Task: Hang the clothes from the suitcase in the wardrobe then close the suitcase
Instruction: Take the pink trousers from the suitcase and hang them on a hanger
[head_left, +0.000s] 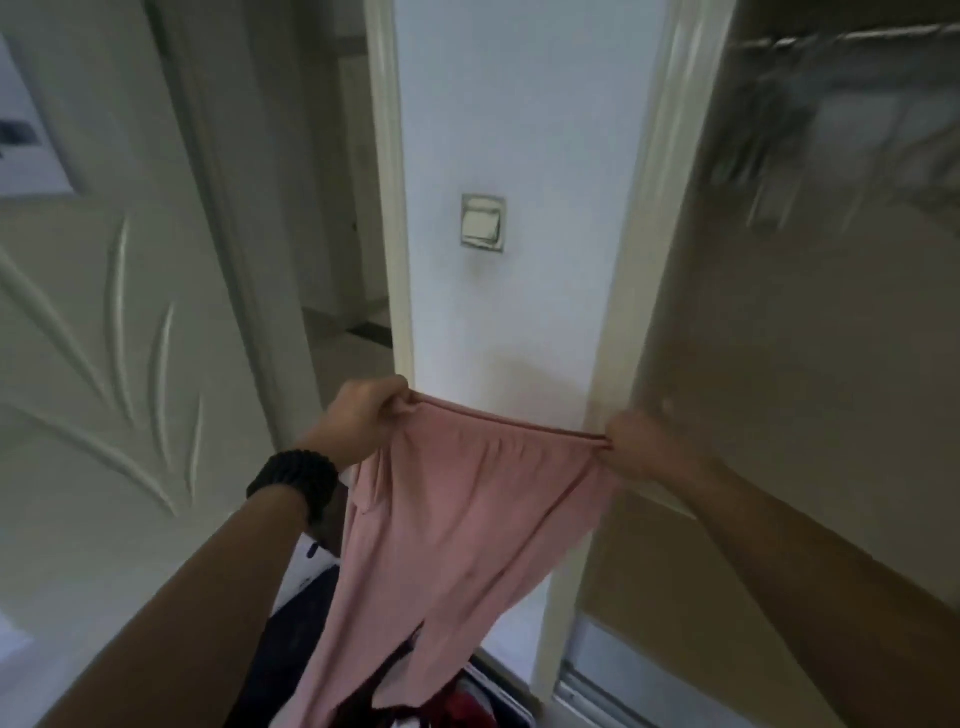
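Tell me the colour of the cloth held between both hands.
Plain pink garment, best seen in the head view.

We are reaching both arms forward, our left hand (363, 415) and right hand (644, 447) each curling into a fist and pinching, knuckles up, held apart at matching height.

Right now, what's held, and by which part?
Pink garment, stretched by its top edge: left hand grips one end, right hand the other.
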